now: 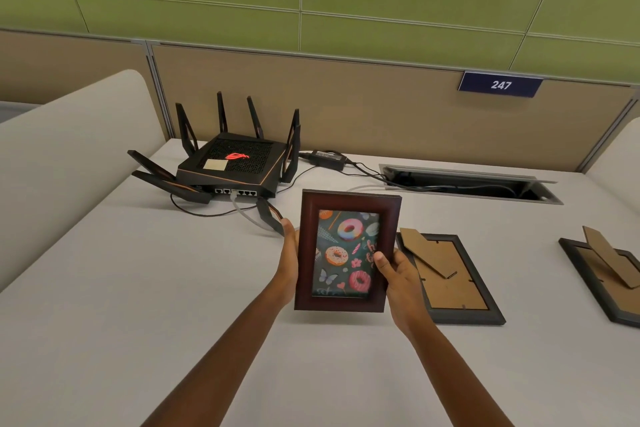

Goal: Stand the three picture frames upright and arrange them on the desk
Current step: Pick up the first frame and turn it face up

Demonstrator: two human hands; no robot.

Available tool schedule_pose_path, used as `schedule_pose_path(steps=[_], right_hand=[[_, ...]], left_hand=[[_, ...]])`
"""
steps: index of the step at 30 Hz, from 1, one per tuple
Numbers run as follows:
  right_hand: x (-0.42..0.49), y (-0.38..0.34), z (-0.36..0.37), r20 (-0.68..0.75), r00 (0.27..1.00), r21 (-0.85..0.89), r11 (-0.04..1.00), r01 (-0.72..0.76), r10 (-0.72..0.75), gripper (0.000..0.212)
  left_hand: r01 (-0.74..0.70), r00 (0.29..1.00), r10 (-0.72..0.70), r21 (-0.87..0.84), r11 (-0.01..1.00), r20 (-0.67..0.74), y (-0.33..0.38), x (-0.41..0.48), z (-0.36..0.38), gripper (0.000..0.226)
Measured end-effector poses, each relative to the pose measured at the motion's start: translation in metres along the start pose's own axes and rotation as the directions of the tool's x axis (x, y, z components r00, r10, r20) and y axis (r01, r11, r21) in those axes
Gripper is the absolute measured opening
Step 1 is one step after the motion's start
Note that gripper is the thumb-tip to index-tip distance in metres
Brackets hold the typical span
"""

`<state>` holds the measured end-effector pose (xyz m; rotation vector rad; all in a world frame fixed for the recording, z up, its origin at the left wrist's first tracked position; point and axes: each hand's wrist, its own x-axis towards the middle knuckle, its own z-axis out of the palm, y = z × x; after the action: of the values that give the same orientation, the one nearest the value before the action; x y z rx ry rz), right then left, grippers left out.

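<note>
A dark red wooden picture frame (346, 204) with a doughnut print faces me, held upright above the white desk (138, 288). My left hand (289, 260) grips its left edge and my right hand (398, 274) grips its right edge, thumb on the glass. To its right a black frame (460, 314) lies face down with its cardboard stand folded out. A third dark frame (575, 253) lies face down at the far right, partly cut off by the image edge, its stand raised.
A black router (235, 163) with several antennas sits at the back left, with cables and a power brick (327, 159) trailing to a cable slot (467, 184) in the desk. Partition walls close the back and both sides.
</note>
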<state>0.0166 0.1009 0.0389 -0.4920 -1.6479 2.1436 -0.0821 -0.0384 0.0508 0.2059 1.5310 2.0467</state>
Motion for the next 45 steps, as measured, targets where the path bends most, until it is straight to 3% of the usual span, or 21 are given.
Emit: schedule_pose_path(steps=[22,25,27,29,30,32,34,38,41,42,45], right_hand=[[0.033,0.022,-0.005,0.024,0.998,-0.087,0.995,-0.055,0.057,0.015],[0.032,0.018,-0.005,0.057,0.997,-0.102,0.993,-0.053,0.059,0.011],[0.031,0.017,-0.007,0.072,0.996,-0.124,0.991,-0.050,0.059,0.013],[0.029,0.014,-0.010,0.051,0.998,-0.168,0.985,-0.037,0.046,0.023],[0.028,0.013,-0.013,0.034,0.999,-0.190,0.982,-0.026,0.033,0.028],[0.024,0.011,-0.020,-0.002,1.000,-0.264,0.964,0.022,-0.023,0.031],[0.020,0.009,-0.030,-0.040,0.995,-0.368,0.927,0.070,-0.091,0.031],[0.016,0.004,-0.052,-0.094,0.976,-0.521,0.845,0.120,-0.197,0.030],[0.011,-0.002,-0.070,-0.126,0.962,-0.591,0.797,0.123,-0.242,0.031],[0.008,-0.004,-0.076,-0.127,0.959,-0.602,0.788,0.127,-0.252,0.038],[0.000,-0.014,-0.092,-0.112,0.957,-0.622,0.770,0.144,-0.269,0.105]], left_hand=[[0.036,0.996,-0.036,-0.006,0.999,-0.085,-0.013,0.022,-0.003,0.064],[0.007,0.991,-0.005,0.016,1.000,-0.137,-0.010,0.015,-0.001,0.068],[-0.034,0.963,0.074,0.156,0.987,-0.258,-0.008,0.012,0.001,0.063],[-0.112,0.843,0.325,0.451,0.885,-0.429,-0.004,0.007,0.002,0.051],[-0.148,0.763,0.474,0.596,0.790,-0.439,0.000,0.003,0.003,0.048],[-0.217,0.652,0.681,0.779,0.588,-0.333,0.006,-0.005,0.006,0.050],[-0.280,0.591,0.788,0.871,0.403,-0.175,0.008,-0.010,0.012,0.054],[-0.423,0.470,0.855,0.906,-0.002,0.221,0.007,-0.019,0.032,0.054],[-0.460,0.457,0.815,0.879,-0.127,0.357,0.000,-0.023,0.053,0.053],[-0.464,0.468,0.797,0.874,-0.145,0.381,-0.005,-0.025,0.061,0.052],[-0.514,0.508,0.733,0.842,-0.164,0.452,-0.023,-0.030,0.083,0.051]])
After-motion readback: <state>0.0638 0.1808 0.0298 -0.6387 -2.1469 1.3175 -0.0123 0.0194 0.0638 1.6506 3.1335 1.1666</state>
